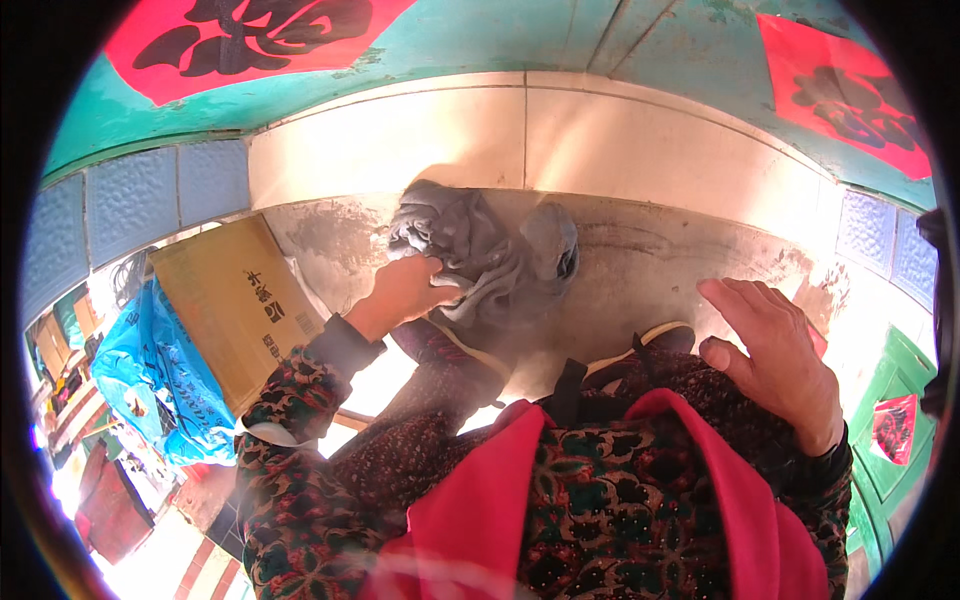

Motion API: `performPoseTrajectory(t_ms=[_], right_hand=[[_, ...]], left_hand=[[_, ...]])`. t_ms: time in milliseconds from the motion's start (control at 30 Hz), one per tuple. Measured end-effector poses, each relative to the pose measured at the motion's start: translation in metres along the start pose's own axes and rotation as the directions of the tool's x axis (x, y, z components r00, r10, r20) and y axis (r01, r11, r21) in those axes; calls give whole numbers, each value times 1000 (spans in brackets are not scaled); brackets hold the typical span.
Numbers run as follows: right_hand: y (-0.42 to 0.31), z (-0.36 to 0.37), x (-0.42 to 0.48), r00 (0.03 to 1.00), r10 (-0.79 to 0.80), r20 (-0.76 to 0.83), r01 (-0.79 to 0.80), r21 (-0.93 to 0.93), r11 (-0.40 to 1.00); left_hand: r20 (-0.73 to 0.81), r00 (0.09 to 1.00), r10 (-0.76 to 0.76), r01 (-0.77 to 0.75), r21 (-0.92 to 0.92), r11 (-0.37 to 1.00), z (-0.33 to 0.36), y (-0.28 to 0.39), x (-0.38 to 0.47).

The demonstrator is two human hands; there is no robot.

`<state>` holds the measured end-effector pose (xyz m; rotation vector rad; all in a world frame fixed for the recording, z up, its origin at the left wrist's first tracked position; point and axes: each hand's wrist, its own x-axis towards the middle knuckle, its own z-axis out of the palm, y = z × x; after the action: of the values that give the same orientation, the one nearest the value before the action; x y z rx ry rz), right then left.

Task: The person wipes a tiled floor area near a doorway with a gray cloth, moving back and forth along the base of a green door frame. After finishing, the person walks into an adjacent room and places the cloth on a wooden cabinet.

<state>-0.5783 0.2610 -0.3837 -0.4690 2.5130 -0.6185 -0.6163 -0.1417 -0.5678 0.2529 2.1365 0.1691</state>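
A crumpled grey cloth [480,247] lies on the worn floor in front of my feet, against a pale tiled step. My left hand [405,292] is at the cloth's near left edge, thumb and fingers curled towards it; whether it grips the fabric I cannot tell. Beside the cloth's right side is a bunched blue-grey piece [551,240], perhaps part of the same fabric. My right hand [772,352] is raised above my right knee, fingers apart, holding nothing, well away from the cloth.
A flat cardboard box [225,300] with printing leans at the left, beside a bright blue plastic bag [161,375]. My shoes [660,337] rest near the cloth. Beyond the pale step [600,142] stands a green door bearing red papers [262,37].
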Motion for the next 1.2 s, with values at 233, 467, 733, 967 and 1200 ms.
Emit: performPoseTrajectory(t_ms=[233,467,733,967,1200], right_hand=[[1,-1,8,997,23,75,-26,41,999],[0,-4,13,996,-15,90,13,17,1000],[1,-1,9,997,-23,73,22,13,1000],[0,-5,4,997,29,67,-31,27,999],[7,-9,9,995,7,99,-15,81,997]], left_hand=[[-305,882,358,-437,-250,864,-6,-47,-19],[-366,924,110,-377,-825,421,-62,-68,-40],[-346,772,-533,-174,-922,347,-74,-76,58],[-331,721,-609,-17,-887,461,-101,-74,115],[-480,772,-417,228,-403,886,-48,-34,44]])
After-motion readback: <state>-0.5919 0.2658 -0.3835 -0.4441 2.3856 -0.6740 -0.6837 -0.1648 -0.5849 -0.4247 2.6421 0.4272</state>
